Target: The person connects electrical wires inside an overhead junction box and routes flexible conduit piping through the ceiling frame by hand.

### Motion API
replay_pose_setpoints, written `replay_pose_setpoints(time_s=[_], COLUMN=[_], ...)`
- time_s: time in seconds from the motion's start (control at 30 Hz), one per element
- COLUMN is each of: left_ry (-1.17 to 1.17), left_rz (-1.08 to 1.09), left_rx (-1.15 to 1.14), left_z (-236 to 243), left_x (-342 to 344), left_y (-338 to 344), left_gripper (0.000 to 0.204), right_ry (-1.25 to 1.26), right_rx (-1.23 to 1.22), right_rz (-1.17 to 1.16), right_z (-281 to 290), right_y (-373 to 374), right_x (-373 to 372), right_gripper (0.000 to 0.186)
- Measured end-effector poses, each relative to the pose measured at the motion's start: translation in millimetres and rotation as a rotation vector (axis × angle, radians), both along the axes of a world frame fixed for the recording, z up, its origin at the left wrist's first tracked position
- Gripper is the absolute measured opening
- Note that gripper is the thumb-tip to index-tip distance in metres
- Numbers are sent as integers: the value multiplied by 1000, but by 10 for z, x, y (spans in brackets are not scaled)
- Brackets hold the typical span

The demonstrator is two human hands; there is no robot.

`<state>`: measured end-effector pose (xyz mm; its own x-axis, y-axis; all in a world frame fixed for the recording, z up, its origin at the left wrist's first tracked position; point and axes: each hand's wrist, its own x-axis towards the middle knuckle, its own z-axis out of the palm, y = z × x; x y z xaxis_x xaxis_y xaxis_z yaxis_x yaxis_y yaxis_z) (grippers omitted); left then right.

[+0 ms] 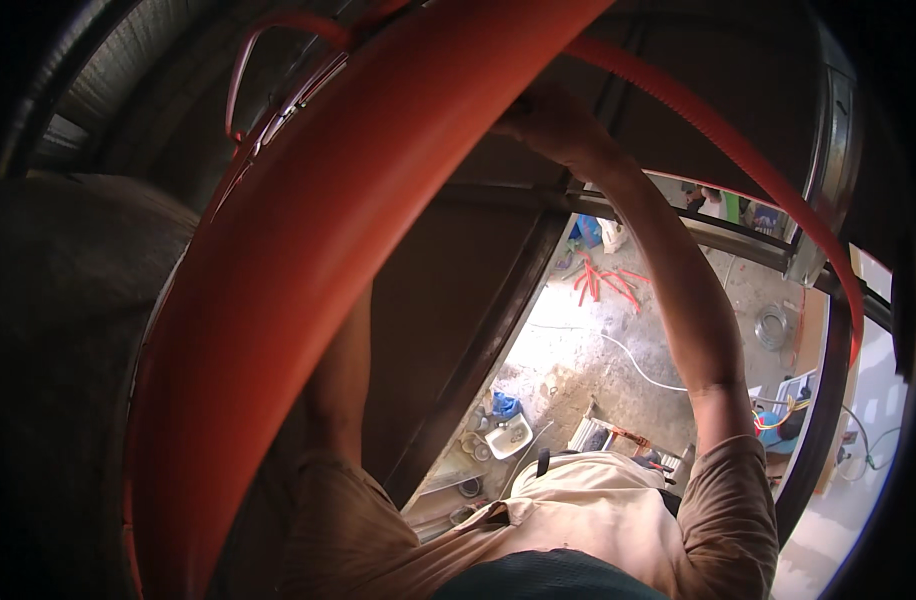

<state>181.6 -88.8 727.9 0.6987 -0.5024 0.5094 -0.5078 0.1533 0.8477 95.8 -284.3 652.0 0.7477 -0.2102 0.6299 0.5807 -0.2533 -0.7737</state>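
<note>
A thick orange-red tube-like piece point(308, 240) crosses close in front of me from lower left to top middle, out of focus. My right hand point(553, 122) is raised in shadow at its right edge. The fingers there are dark and partly covered, so I cannot make out their grip. My left arm point(350, 385) reaches up behind the tube-like piece, which hides my left hand. A thin ribbed red conduit point(703, 105) curves from the top middle down to the right, past my right forearm.
Dark metal framing point(493, 340) and a silvery metal stud point(833, 150) surround an opening. Far below, the concrete floor point(628, 345) holds red conduit offcuts point(596, 280), a white basin point(508, 436), a wire coil point(771, 327) and a ladder point(590, 432). Coloured wires point(778, 415) hang at the right.
</note>
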Motion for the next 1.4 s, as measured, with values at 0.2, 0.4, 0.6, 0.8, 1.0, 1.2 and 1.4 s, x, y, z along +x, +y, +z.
replay_pose_setpoints(time_s=[0.2,0.4,0.6,0.8,1.0,1.2,1.4], left_ry=[-73,-98,-27,-20,-6,23,20], left_rz=[-11,-21,-83,79,-33,58,13], left_rx=[-11,-43,-37,-61,-100,-91,-75], left_z=[-17,-95,-58,-111,-76,-120,-139], left_x=[0,-6,-136,-65,10,98,37], left_y=[18,-104,-66,-87,-93,-11,-146], left_gripper=[11,11,14,13,13,13,11], right_ry=[29,-2,-105,-54,-246,-237,-274], right_rx=[82,-67,-215,-424,-302,-204,9], right_rz=[158,68,-124,-169,-210,-210,-67], right_z=[-80,-313,-289,-122,50,256,294], right_y=[19,-179,-143,-166,-65,143,13], right_x=[132,747,756,805,1140,1284,1455], right_gripper=[33,31,30,35,39,32,28])
